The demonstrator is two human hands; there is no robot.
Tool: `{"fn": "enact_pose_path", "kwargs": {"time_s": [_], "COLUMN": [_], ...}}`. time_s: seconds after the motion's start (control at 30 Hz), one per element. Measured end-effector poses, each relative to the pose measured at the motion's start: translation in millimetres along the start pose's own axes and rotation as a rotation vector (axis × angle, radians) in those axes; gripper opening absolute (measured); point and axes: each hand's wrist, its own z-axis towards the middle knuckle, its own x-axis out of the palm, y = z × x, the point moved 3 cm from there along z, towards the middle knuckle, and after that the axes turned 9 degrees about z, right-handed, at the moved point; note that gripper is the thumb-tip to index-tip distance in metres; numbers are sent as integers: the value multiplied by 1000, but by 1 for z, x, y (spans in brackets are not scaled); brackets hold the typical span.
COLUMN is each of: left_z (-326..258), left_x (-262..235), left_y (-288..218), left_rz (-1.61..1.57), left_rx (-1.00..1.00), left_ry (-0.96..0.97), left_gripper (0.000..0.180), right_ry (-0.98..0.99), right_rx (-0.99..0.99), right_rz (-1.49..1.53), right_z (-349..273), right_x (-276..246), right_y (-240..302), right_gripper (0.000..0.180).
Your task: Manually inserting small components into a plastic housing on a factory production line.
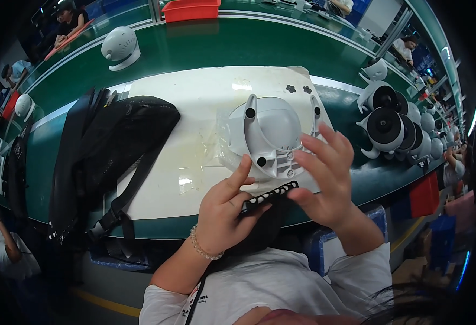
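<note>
Insp. note: left hand (224, 208) was closed on one end of a black strip w/ a row of white dots (269, 195), right hand (324, 176) pinched its other end w/ thumb, remaining fingers spread open; strip sat just off the counter (194, 49) edge at 6 o'clock of the white housing (273, 135). Housing lay on a clear bag on the white mat (194, 124), strip apart from it, so fitting judged not yet done. Approx. half a dozen finished units (392, 127) stood at 3 o'clock, black bag (113, 141) at 9 o'clock.

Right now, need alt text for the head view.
Both hands, left hand and right hand, hold a black perforated plastic strip at the near edge of a white mat, just below a white domed plastic housing.
</note>
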Motion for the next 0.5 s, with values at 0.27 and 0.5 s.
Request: {"fn": "enact_pose_path", "kwargs": {"time_s": [0.27,0.5], "left_z": [0,0], "left_x": [-13,-11], "left_y": [-2,-6], "left_rz": [-66,-40], "left_rx": [33,152], "left_ry": [84,35], "left_gripper": [33,33], "right_ry": [73,-87], "right_rx": [68,-92], "right_rz": [175,40], "right_z": [-28,-34], "right_x": [5,12], "right_y": [12,21], "right_gripper": [26,20]}}
